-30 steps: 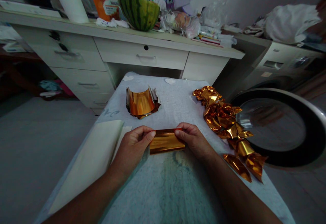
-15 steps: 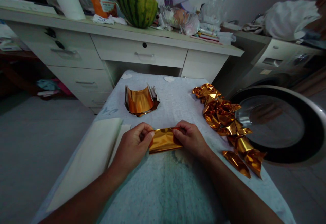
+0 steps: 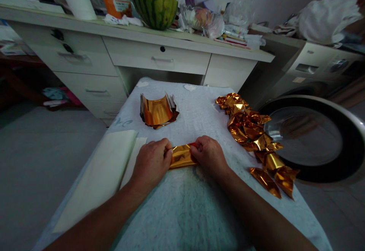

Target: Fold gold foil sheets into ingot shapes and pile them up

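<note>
Shiny gold foil strip (image 3: 183, 156), pinched by curled fingers (image 3: 168, 153), pale mottled cloth (image 3: 196, 213)

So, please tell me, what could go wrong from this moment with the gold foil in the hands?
The gold foil may crease or tear, because the left hand and right hand grip it at opposite ends. The loose foil piece lies near the edge of the cloth-covered table, so the right forearm could perhaps brush it off.
</note>
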Available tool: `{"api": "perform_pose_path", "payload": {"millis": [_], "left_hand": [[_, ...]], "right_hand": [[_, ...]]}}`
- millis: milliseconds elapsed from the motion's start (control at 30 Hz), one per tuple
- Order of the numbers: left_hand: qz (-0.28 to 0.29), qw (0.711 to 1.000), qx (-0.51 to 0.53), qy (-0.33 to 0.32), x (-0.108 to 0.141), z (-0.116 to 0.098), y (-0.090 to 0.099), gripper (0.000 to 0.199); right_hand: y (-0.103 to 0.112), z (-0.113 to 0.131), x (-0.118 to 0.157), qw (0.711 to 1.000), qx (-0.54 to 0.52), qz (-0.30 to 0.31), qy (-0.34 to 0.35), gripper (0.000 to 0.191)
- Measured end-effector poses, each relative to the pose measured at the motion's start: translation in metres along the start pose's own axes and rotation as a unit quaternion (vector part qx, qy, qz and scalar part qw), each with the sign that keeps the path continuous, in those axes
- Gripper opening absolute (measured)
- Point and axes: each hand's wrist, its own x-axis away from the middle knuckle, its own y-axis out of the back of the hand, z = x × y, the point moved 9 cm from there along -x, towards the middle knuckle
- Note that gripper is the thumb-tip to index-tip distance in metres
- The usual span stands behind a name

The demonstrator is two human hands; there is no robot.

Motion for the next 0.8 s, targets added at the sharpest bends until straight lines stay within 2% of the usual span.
{"api": "perform_pose_path", "payload": {"millis": [133, 367, 467, 633, 700, 800], "left_hand": [[-0.008, 0.999, -0.028, -0.014, 0.000, -0.001, 0.002, 0.012], [-0.008, 1.000, -0.012, 0.002, -0.002, 0.003, 0.000, 0.006], [-0.008, 1.000, 0.005, 0.009, -0.003, 0.004, -0.001, 0.017], [-0.029, 0.999, -0.028, -0.036, -0.003, -0.004, 0.004, 0.014], [-0.043, 0.997, -0.028, -0.057, -0.002, -0.007, 0.007, 0.017], [-0.015, 0.996, -0.005, -0.089, -0.003, -0.010, 0.002, 0.023]], "right_hand": [[-0.002, -0.001, 0.001, 1.000, 0.018, 0.001, 0.001, 0.014], [-0.002, -0.002, 0.001, 1.000, 0.007, 0.001, -0.011, 0.013], [-0.002, -0.002, 0.001, 1.000, -0.001, 0.005, -0.015, 0.011], [-0.001, -0.005, 0.003, 0.999, -0.024, -0.009, -0.031, 0.004], [0.003, -0.002, 0.004, 0.999, -0.036, -0.038, -0.008, 0.015], [0.007, 0.015, 0.005, 0.995, -0.022, -0.051, 0.084, 0.017]]}}
